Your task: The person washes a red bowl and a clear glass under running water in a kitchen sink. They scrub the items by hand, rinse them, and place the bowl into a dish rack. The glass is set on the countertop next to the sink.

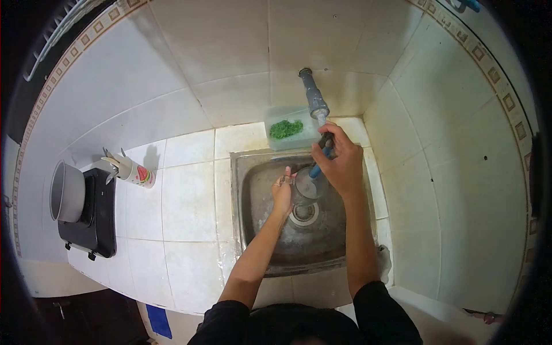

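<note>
My left hand [283,192] holds a clear glass mug [305,192] by its handle side, over the metal sink [267,172]. The mug's mouth sits beneath the blue spout [318,168] of the tap. With thumb and fingers, my right hand [343,159] grips the dark upper part of the tap [326,138], just above that spout. Grey plastic pipe [315,97] joins the tap to the tiled wall. Below the mug shows the round drain [304,213]. Whether water is running is hard to tell.
Behind the sink stands a translucent plastic tub [276,143] with a green scouring mesh [286,129]. Left on the white tiled counter [189,198] are a cup of utensils [140,173] and a black portable stove [101,215] bearing a grey pot [69,194]. A tiled wall [453,194] rises close on the right.
</note>
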Tool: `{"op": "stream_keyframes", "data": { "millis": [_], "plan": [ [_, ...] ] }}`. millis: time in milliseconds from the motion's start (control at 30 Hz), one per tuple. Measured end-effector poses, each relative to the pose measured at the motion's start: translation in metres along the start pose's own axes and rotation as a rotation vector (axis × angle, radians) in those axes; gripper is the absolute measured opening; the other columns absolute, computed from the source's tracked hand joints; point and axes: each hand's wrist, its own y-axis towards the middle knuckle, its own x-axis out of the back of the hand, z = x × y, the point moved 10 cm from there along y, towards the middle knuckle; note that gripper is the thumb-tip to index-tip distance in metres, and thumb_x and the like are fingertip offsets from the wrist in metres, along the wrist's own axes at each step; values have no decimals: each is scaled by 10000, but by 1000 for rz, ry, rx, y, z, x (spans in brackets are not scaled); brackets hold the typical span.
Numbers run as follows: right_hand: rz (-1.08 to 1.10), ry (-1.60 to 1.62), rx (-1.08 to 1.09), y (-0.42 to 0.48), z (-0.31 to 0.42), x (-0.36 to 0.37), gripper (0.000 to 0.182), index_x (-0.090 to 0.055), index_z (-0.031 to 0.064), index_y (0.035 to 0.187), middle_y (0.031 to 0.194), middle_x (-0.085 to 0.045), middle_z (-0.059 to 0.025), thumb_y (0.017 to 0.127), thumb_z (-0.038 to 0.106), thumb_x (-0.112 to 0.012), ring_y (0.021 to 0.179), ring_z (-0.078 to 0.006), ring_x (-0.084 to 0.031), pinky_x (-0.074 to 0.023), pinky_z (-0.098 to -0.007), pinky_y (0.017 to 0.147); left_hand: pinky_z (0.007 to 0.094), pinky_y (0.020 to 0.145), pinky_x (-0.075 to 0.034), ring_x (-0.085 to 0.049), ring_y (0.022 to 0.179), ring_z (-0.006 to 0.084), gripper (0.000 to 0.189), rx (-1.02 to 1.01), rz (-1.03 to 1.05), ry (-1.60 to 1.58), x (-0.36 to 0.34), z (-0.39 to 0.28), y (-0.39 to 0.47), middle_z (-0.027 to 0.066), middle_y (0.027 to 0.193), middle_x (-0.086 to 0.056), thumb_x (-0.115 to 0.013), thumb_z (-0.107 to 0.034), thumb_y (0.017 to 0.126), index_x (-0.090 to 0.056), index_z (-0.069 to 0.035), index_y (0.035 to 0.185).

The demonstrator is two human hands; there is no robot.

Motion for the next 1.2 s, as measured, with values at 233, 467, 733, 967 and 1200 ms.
{"op": "stream_keyframes", "data": {
  "millis": [233, 467, 733, 967, 1200],
  "plan": [
    [72, 143, -109, -5, -14, -3, 370, -516, 51, 1046, 1047, -561, -106, 717, 142, -657, 871, -184, -567, -429, -274, 758, 299, 668, -472, -569, 723, 166, 295, 0, -23, -67, -5, -5, -5, 80, 799, -594, -557, -322, 823, -561, -27, 810],
    [169, 133, -18, -1, -10, 0, 428, -534, 52, 1098, 1245, -420, -169, 722, 200, -675, 1075, -180, -466, -408, -295, 851, 291, 666, -474, -565, 725, 160, 278, 58, -33, -151, -7, -4, -7, 74, 811, -591, -568, -305, 818, -553, -28, 839],
    [-68, 268, 4, -1, -15, 1, 369, -583, -20, 970, 997, -565, -136, 683, 172, -712, 886, -125, -514, -421, -247, 770, 323, 692, -471, -566, 762, 184, 285, 24, 9, -166, -5, -4, -2, 92, 873, -589, -570, -301, 816, -558, -23, 878],
    [-69, 231, -82, -2, -15, -3, 377, -555, -75, 1001, 1089, -523, -124, 681, 59, -704, 955, -137, -481, -389, -233, 830, 305, 700, -465, -563, 764, 173, 266, 52, -30, -187, -5, 0, -4, 91, 878, -582, -555, -281, 827, -550, -20, 879],
    [56, 776, -257, -53, -69, -6, 795, -109, 39, 1341, 1394, -131, -81, 757, 259, -601, 1290, -197, -115, -106, -354, 1039, 327, 708, -469, -559, 779, 180, 251, 32, -17, -222, 1, 1, -3, 74, 865, -580, -556, -291, 826, -532, -47, 882]
  ]
}}
